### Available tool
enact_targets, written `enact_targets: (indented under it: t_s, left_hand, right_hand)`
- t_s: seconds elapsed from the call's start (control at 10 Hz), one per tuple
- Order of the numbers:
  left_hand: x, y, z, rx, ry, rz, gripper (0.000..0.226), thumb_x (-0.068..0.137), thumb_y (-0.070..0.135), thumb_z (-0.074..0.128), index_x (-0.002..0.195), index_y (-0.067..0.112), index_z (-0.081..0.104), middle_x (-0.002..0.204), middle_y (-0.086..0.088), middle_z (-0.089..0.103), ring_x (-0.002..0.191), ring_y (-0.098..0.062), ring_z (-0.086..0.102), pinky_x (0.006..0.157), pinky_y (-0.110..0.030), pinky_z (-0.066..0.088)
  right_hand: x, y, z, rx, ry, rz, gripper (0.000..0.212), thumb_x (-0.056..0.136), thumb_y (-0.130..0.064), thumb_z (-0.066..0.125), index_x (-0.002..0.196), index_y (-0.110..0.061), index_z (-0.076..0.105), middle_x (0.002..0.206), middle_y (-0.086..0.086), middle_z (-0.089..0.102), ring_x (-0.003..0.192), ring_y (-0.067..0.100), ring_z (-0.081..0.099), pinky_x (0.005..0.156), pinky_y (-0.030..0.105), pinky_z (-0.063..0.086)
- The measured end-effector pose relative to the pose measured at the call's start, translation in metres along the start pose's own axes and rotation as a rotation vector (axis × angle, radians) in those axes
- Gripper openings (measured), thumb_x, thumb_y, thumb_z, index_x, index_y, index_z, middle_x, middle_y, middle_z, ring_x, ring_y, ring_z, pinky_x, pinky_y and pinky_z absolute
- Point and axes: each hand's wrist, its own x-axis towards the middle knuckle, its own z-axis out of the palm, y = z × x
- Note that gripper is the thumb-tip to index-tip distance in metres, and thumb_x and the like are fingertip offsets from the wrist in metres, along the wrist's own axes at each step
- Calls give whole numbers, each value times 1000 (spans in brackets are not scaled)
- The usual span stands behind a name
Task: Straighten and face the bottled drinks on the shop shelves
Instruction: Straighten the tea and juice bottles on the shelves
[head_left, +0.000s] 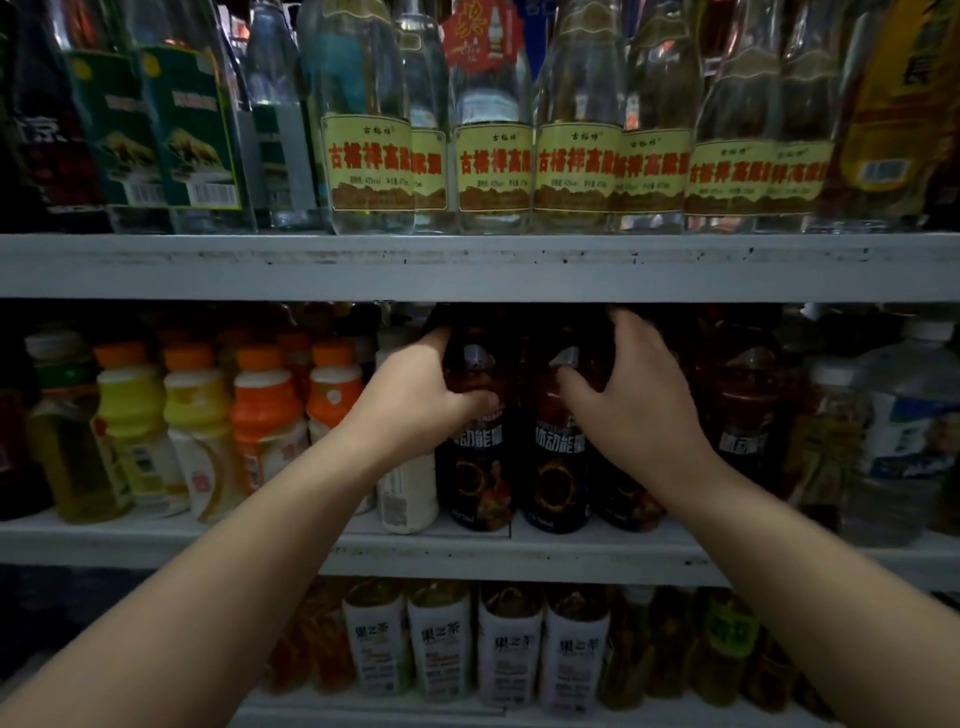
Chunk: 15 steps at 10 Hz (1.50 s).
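On the middle shelf (467, 551) stand dark bottles with black labels. My left hand (421, 395) grips the upper part of the left dark bottle (480, 478), thumb and fingers curled round its shoulder. My right hand (628, 395) grips the neighbouring dark bottle (556, 483) the same way, fingers reaching over its top into the shadow under the shelf above. Both bottles stand upright with their labels turned to the front. A third dark bottle (743, 415) stands to the right, untouched.
Orange-capped and yellow drink bottles (260, 415) fill the middle shelf's left side, a white bottle (408, 493) stands beside my left wrist, and water bottles (904, 426) stand right. Clear glass bottles with yellow labels (493, 166) line the top shelf. White-labelled tea bottles (441, 644) sit below.
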Motion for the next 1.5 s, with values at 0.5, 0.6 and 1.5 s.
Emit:
enact_targets:
  t_s: [0.5,0.6,1.5]
  left_hand:
    - [-58,-95,-85,35,504,-51,36,83,16,62,119,15,64,115,1,65,105,-14,60,90,-29,48]
    - [-45,-99,-106,99,493,2,41,81,15,63,122,10,62,117,-6,63,109,-18,58,93,-27,45]
    - [-22,-141,-112,342,203,5,64,75,33,74,133,25,47,129,-10,50,107,-33,55,82,-35,48]
  right_hand:
    - [-5,-100,91,15,-389,-156,63,88,-36,47,145,-19,28,148,7,35,131,23,38,102,27,31]
    - [22,-122,97,12,-461,44,50,91,-28,48,138,-16,39,120,15,58,99,29,61,76,28,51]
    - [41,-134,108,-367,-464,-69,30,90,-36,54,69,-15,49,64,2,54,59,20,53,49,24,37]
